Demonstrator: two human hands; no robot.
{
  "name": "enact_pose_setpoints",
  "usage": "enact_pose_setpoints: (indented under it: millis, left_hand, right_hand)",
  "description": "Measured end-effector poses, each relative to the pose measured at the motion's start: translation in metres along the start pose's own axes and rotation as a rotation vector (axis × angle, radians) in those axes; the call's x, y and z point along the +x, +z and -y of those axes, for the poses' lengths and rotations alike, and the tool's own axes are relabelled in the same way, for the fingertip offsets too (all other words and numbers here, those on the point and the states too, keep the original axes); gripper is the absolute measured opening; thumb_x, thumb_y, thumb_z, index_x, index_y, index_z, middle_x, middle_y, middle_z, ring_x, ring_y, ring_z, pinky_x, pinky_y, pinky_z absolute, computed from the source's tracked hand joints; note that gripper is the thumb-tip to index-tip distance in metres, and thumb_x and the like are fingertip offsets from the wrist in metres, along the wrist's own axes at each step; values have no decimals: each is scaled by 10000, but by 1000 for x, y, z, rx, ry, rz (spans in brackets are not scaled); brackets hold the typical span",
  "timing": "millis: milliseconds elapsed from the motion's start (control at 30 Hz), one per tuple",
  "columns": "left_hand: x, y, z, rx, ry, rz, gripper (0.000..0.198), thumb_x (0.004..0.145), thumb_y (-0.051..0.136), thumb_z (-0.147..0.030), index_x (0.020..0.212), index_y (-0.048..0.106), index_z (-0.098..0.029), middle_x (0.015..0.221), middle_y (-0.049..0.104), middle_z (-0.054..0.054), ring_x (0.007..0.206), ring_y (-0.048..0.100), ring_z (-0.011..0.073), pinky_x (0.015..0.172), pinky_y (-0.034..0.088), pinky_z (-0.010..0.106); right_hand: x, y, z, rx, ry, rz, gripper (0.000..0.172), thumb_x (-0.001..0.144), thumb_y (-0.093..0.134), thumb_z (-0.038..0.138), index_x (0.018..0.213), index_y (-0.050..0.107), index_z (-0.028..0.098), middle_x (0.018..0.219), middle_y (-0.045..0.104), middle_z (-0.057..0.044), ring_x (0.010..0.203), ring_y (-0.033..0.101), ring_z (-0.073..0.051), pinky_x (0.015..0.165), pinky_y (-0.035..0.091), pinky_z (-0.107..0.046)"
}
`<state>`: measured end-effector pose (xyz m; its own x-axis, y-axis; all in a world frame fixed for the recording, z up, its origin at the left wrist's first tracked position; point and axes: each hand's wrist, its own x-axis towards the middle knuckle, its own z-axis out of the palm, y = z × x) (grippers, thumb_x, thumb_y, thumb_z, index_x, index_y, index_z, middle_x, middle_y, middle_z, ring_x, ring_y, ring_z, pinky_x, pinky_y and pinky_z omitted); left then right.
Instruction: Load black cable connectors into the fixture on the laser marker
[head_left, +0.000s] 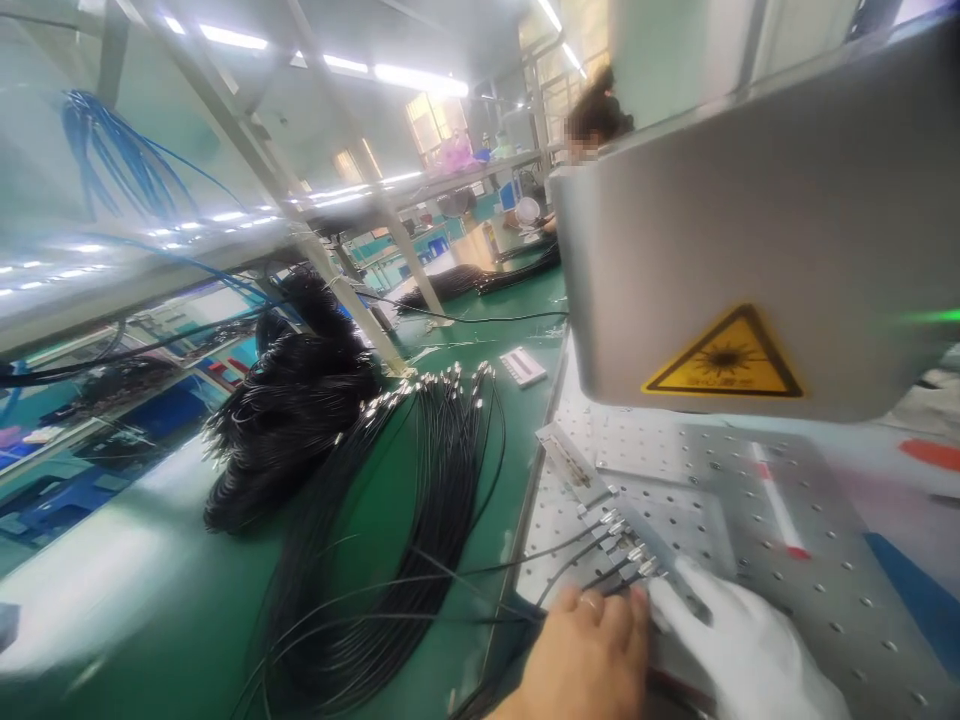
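My left hand (589,655), bare with a ring, is closed over black cables beside a metal fixture (574,465). Several silver cable connectors (626,540) lie in a row on the fixture, their cables running left. In a white glove, my right hand (739,635) is at the connectors' right end, its fingertips next to the left hand's; what its fingers hold, if anything, is hidden. Beneath the fixture is a perforated metal plate (697,510). Left of it, a bundle of black cables (442,500) with silver ends curves over the green table (172,610).
A grey machine housing (750,220) with a yellow warning triangle (724,360) overhangs the plate. A red-and-white stick (780,505) lies on the plate. Black cable coils (292,430) pile up by a metal post (349,300). A person (598,110) is partly visible behind the housing.
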<state>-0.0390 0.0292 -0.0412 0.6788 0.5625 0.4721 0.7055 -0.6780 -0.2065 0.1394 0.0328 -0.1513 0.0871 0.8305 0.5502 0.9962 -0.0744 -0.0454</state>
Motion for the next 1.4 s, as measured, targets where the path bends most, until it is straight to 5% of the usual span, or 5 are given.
enact_pose_setpoints:
  millis: [167, 333, 567, 867, 1400]
  left_hand:
    - [0, 5, 8, -82, 43, 111, 349, 856, 655, -309, 1139, 597, -112, 802, 601, 21, 665, 554, 176, 558, 397, 315]
    - [12, -36, 35, -608, -479, 571, 117, 831, 701, -199, 939, 685, -159, 824, 624, 31, 764, 567, 139, 693, 431, 239]
    - [29, -67, 59, -1170, -845, 381, 192, 866, 601, -200, 995, 667, -74, 805, 563, 16, 723, 435, 68, 691, 350, 201]
    - [6, 1, 37, -91, -208, -92, 128, 860, 625, -138, 975, 631, -194, 767, 573, -10, 710, 487, 164, 634, 369, 300]
    - [9, 12, 34, 155, 49, 155, 274, 905, 611, -279, 1118, 584, -110, 828, 568, 40, 836, 549, 182, 648, 391, 328]
  right_hand:
    - [15, -26, -3, -17, -70, -72, 304, 786, 378, 401, 992, 588, 476, 1158, 366, 272, 954, 132, 264, 774, 116, 132]
    - [13, -19, -5, -108, -83, -54, 429, 787, 369, 401, 1168, 466, 572, 1218, 308, 292, 921, 167, 309, 724, 157, 160]
    - [20, -11, 3, -122, -42, -266, 332, 729, 448, 372, 962, 515, 598, 1121, 314, 345, 953, 167, 260, 753, 170, 122]
    - [39, -70, 15, -507, 35, -248, 356, 667, 507, 547, 961, 387, 709, 1170, 76, 426, 956, 140, 257, 760, 187, 117]
    - [35, -62, 5, -327, -75, -158, 249, 745, 410, 545, 953, 548, 544, 1035, 385, 298, 748, 182, 292, 643, 182, 139]
